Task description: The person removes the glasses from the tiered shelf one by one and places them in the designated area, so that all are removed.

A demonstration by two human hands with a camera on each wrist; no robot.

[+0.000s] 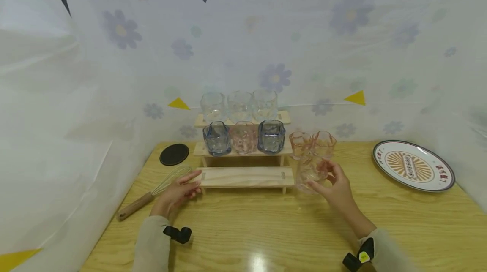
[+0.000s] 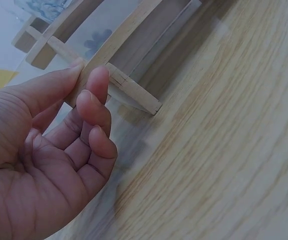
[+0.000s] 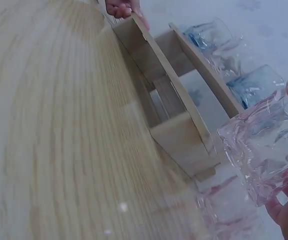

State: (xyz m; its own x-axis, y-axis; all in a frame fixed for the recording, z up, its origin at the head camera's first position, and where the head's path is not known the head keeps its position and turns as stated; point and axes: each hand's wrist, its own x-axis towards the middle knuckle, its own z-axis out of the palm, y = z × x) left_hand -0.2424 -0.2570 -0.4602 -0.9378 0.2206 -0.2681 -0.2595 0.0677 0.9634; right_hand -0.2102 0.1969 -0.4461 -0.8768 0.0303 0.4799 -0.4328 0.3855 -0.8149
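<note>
A three-step wooden rack (image 1: 243, 176) stands on the table, its lowest step bare. My left hand (image 1: 179, 191) pinches the left end of that step between thumb and fingers, as the left wrist view shows at the wooden board (image 2: 115, 47). Beside the rack's right end, my right hand (image 1: 336, 185) grips a pink-tinted glass (image 1: 310, 175) by its side. In the right wrist view this glass (image 3: 264, 142) is tilted, with fingertips on its edges. Two more pink glasses, one of them a pink glass (image 1: 324, 142), stand just behind it.
The middle step holds a blue glass (image 1: 217, 139), a pink glass (image 1: 243, 137) and another blue glass (image 1: 271, 137). Three clear glasses (image 1: 240, 106) line the top step. A whisk (image 1: 152, 196) and black coaster (image 1: 174, 154) lie left; a white plate (image 1: 414, 165) lies right.
</note>
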